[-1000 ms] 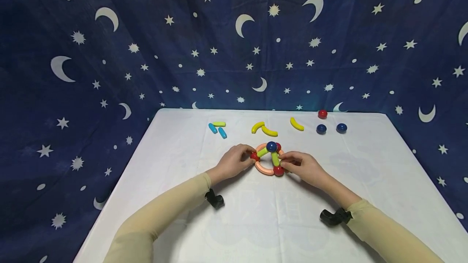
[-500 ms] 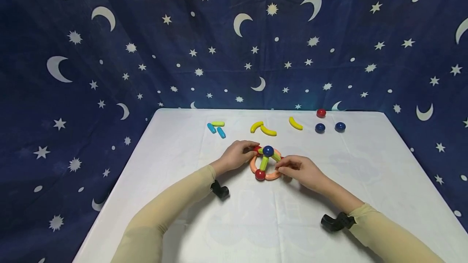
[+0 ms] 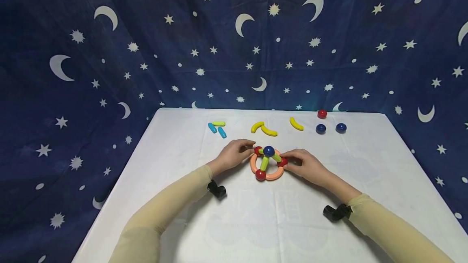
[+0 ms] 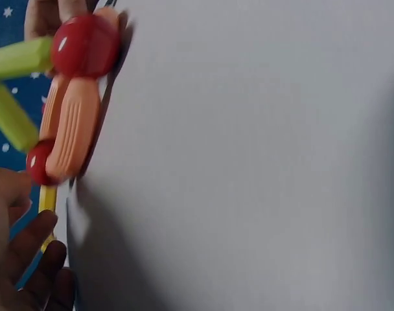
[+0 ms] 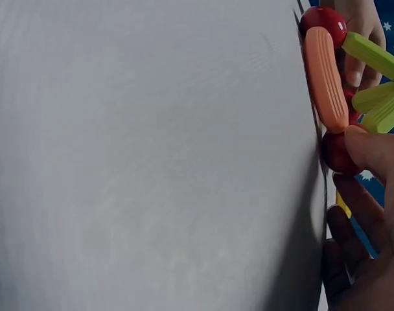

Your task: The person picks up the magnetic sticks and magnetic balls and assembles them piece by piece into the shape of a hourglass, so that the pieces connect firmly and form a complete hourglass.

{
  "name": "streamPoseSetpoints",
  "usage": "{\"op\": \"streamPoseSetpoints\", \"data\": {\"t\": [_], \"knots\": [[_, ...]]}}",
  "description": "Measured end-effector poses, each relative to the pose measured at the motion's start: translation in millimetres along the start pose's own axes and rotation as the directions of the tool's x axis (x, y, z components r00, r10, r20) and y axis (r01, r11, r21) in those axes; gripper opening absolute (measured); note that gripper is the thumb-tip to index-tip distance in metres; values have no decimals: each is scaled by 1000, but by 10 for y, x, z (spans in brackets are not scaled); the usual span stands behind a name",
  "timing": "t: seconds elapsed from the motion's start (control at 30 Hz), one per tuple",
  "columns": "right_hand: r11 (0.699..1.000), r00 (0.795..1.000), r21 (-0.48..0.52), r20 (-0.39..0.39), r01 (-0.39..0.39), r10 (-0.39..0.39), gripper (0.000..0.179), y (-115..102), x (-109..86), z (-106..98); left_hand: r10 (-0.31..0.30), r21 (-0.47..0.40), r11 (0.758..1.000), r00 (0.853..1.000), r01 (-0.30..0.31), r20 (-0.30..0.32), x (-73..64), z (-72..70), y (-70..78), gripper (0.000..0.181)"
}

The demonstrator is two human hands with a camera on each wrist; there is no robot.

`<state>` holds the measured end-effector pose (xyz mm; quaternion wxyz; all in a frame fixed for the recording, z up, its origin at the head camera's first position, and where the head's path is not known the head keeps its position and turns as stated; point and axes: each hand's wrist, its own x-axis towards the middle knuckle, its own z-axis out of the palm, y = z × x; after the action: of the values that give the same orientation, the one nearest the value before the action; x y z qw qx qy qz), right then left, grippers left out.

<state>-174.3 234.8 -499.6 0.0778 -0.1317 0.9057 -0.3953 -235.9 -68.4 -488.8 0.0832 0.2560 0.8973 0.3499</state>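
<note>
Plainly, the rod frame (image 3: 264, 164) stands — well inside table edges (image 3: 235, 111).

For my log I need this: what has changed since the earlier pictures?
The built structure has turned, direction unclear: its nearest red ball sits at front left, formerly front right. The right fingers pinch its rightmost red ball. Yellow curves and loose balls stayed.
</note>
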Motion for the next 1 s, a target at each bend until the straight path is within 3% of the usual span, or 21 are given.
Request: {"op": "streamPoseSetpoints", "data": {"t": [0.1, 0.2, 0.3, 0.47, 0.67, 1.0], "knots": [[1000, 1000, 25, -1, -15, 15, 39, 10, 4, -5, -42, -14, 999, 996, 41, -74, -30, -102, -79, 36], [998, 1000, 54, 6, -25, 24, 39, 29, 8, -17, -65, -23, 998, 984, 62, -168, -53, -246, -200, 33], [996, 999, 86, 21, -35, 34, 40, 47, 14, -30, -100, -15, 995, 961, 100, -256, -71, -410, -326, 32], [986, 997, 156, 44, -62, 56, 42, 62, 25, -41, -218, -17, 974, 908, 227, -358, -101, -649, -494, 35], [976, 996, 205, 53, -74, 65, 45, 79, 27, -35, -357, -36, 928, 854, 372, -379, -80, -822, -638, 42], [976, 998, 210, 32, -65, 59, 42, 109, 26, 6, -498, -18, 853, 803, 522, -326, 38, -893, -724, 56]]}}
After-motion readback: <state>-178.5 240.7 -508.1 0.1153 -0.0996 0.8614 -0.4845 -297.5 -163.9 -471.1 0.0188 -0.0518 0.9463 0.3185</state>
